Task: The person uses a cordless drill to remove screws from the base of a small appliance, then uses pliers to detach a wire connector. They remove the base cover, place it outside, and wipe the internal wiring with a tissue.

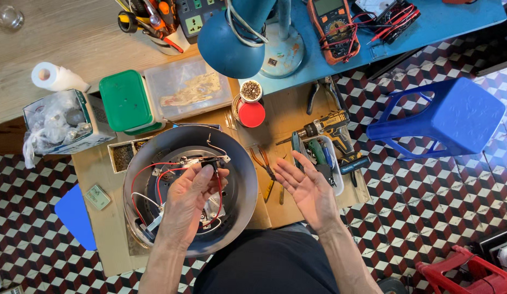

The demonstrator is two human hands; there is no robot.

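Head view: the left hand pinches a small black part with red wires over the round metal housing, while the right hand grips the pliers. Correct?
Not quite. In the head view the right hand is open, palm up, holding nothing; the pliers lie on the cardboard beside it. The left hand does pinch the black part over the metal housing.

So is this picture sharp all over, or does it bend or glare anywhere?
Head view: even, soft light with faint shadows; the left hand and open right hand look sharp over the round metal housing, which shows only a dull sheen; the wide lens bows the table edge and stretches the blue stool near the rim.
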